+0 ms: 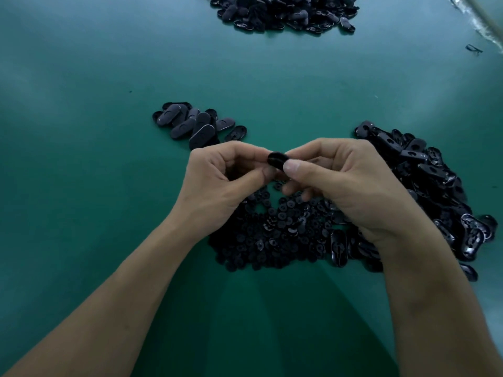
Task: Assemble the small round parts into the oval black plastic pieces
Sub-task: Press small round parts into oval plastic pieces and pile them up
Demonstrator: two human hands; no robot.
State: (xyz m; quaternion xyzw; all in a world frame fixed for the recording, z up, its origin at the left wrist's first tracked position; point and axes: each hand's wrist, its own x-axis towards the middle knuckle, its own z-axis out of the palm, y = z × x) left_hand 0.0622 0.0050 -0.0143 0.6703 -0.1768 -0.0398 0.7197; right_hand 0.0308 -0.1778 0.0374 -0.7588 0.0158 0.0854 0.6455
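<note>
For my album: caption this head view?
Assembly: left hand and right hand pinch one black piece above small round parts.

left hand (217, 183): was bare, with slender fingers and creased knuckles | right hand (345, 183): was bare, thumbnail (291, 165) cut short and square | left forearm (128, 292): ran uncovered to the frame edge at 7 o'clock | right forearm (435, 300): ran uncovered to the edge at 5 o'clock

We see green desk (81, 91): heap of round parts (272, 235) nearest us, oval pieces (424, 186) piled right, smaller cluster (196, 123) left, far pile (285, 12) beyond.
</note>
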